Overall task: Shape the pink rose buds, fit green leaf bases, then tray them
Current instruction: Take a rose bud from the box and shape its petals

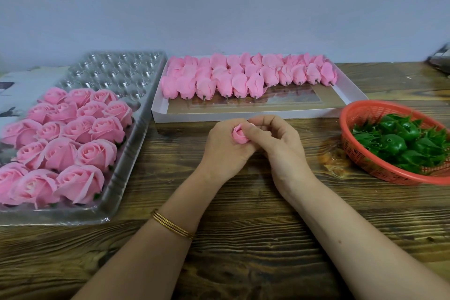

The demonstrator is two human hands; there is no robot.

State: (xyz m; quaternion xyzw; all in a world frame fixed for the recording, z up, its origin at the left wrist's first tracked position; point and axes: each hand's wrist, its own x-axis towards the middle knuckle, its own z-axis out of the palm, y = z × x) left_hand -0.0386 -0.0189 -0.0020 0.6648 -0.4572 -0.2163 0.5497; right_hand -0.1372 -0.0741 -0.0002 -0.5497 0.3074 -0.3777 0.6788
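A small pink rose bud [239,134] sits between both my hands above the middle of the wooden table. My left hand [225,150] cups it from below and the left. My right hand [277,140] pinches its petals from the right with thumb and fingers. Several unshaped pink buds [246,75] lie in rows in a white cardboard box [243,116] behind my hands. Green leaf bases [399,142] fill a red plastic basket [365,156] at the right. Several finished open roses [70,139] stand in a clear plastic tray [117,71] at the left.
The tray's far cells hold nothing. The wooden table [243,226] stretches bare in front of my forearms. A dark object [440,58] lies at the far right edge by the wall. Printed paper [22,90] lies beside the tray's left side.
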